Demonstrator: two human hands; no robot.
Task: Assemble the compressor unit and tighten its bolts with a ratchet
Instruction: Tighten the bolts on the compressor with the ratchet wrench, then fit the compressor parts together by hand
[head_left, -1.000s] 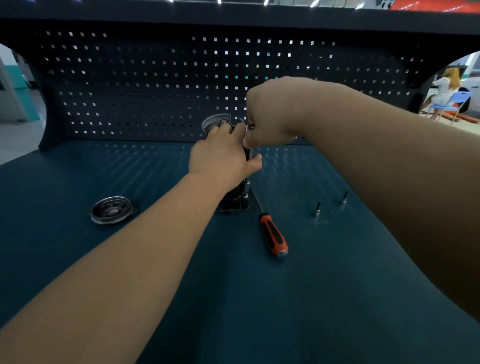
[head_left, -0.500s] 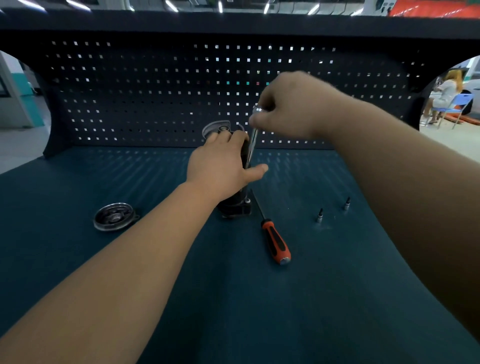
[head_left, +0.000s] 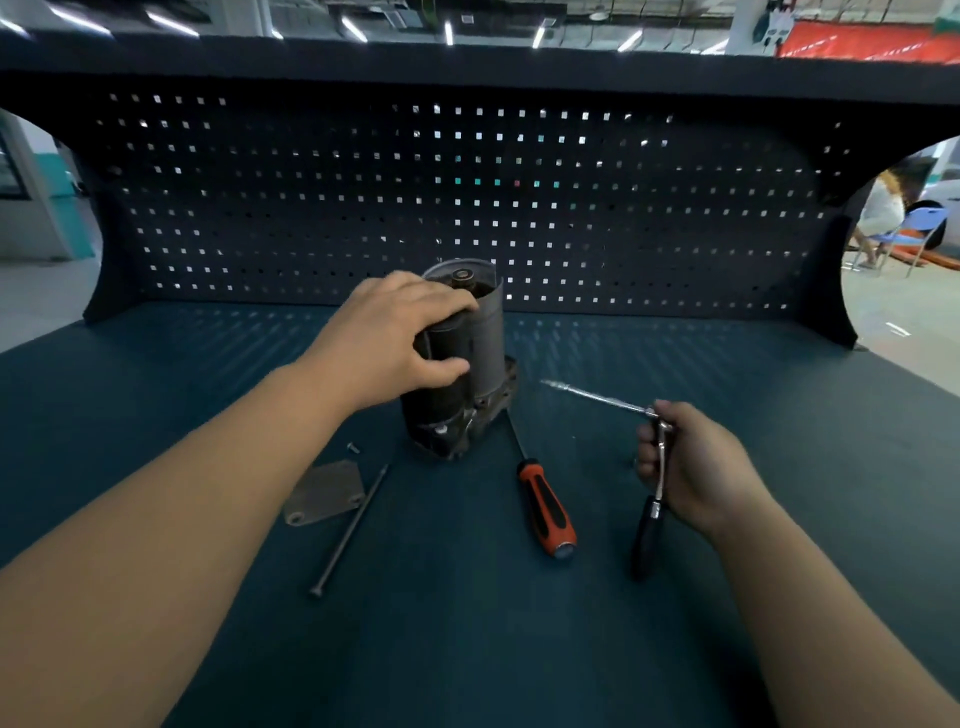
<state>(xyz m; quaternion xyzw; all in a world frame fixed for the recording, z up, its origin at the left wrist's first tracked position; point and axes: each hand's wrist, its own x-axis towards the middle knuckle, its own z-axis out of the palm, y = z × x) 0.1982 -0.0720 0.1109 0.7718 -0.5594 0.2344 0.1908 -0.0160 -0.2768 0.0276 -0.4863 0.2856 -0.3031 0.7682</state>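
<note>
Left hand (head_left: 395, 343): we see it gripping the compressor unit (head_left: 467, 405) near its top.
Unit: upright on the surface (head_left: 467, 649).
Right hand (head_left: 701, 467): we see it holding the ratchet (head_left: 647, 535), just right of the screwdriver (head_left: 545, 509).

The dark cylindrical compressor unit (head_left: 462, 364) stands centre, a flat metal plate (head_left: 324, 491) near-left of it. An orange-handled screwdriver (head_left: 545, 504) lies near-right, a black-handled chrome ratchet (head_left: 649, 514) further right.

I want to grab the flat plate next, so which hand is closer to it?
Left. The left hand grips the compressor just behind the plate; the right hand holds the ratchet well off to the plate's right, beyond the screwdriver.
</note>
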